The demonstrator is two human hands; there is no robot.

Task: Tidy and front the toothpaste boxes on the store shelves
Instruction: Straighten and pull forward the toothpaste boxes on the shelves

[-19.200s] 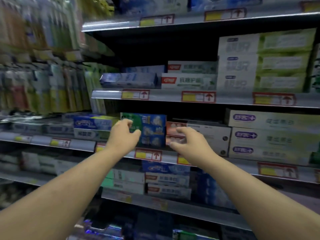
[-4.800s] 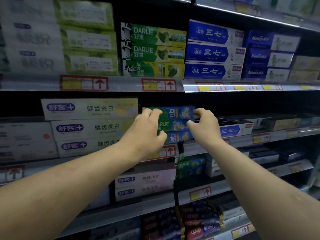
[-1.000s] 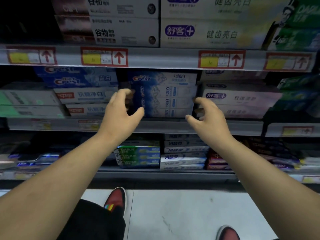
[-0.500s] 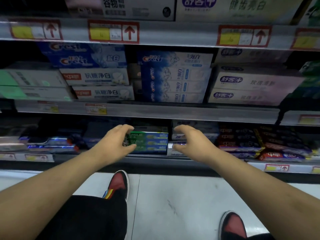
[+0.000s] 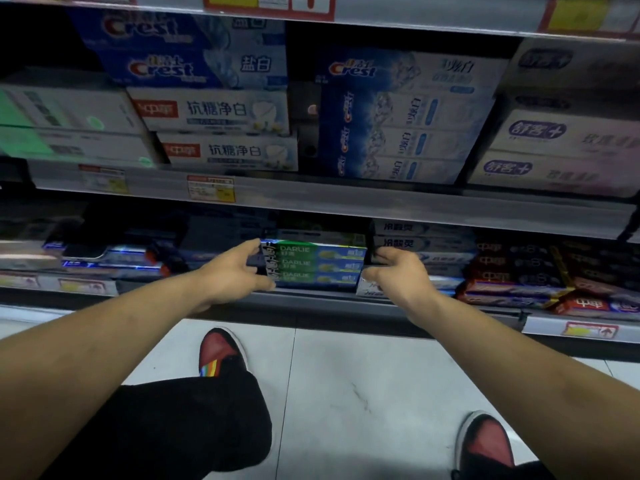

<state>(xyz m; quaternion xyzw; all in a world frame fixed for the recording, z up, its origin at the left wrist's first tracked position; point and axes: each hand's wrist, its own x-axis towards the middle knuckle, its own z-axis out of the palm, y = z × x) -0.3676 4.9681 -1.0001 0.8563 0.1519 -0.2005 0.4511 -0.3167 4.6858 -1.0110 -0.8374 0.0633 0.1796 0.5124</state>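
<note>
1. The Darlie boxes [image 5: 313, 268] are three green-and-blue cartons stacked flat with their long faces outward. They sit at the front of the lower shelf [image 5: 311, 301], mid-view. They look like glossy thin card, sharp-cornered and light.
2. The left grip [image 5: 239, 271] is at 9 o'clock of the stack, fingers over the top corner and thumb under the bottom one, clasping that end. The right grip [image 5: 393, 273] is at 3 o'clock, fingers curled toward the other end. I cannot tell if it truly grasps.
3. Slick faces may shear under an uneven end-squeeze. One carton could then slide out and drop to the tiled floor [image 5: 346, 393] at 6 o'clock. A hard pinch could also dent the corners.
4. The white boxes [image 5: 422, 244] are just beside the stack at 3 o'clock, and the right knuckles could knock them askew. Blue Crest boxes [image 5: 398, 133] stand at 12 o'clock on the shelf above.
</note>
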